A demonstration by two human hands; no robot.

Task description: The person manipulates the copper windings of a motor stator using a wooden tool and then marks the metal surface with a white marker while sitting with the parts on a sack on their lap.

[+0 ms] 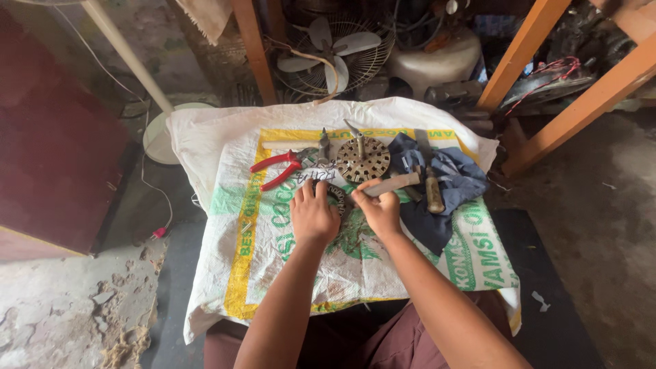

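Observation:
My left hand (pixel 313 215) lies palm down over a dark ring-shaped metal part (pixel 337 197) on a white printed sack (pixel 273 266), fingers curled on its rim. My right hand (pixel 380 209) grips the wooden handle of a hammer (pixel 393 184), which points up and right. Just beyond the hands lies a round slotted metal core (pixel 363 159) with a screwdriver (pixel 356 137) resting across it. Red-handled pliers (pixel 281 168) lie to the left of the core.
A blue cloth (pixel 447 188) with a wooden-handled tool (pixel 433 191) on it lies to the right. Behind the sack stand a fan with a wire guard (pixel 335 51), orange wooden beams (pixel 526 51) and cluttered parts. A dark red cabinet (pixel 48 137) is on the left.

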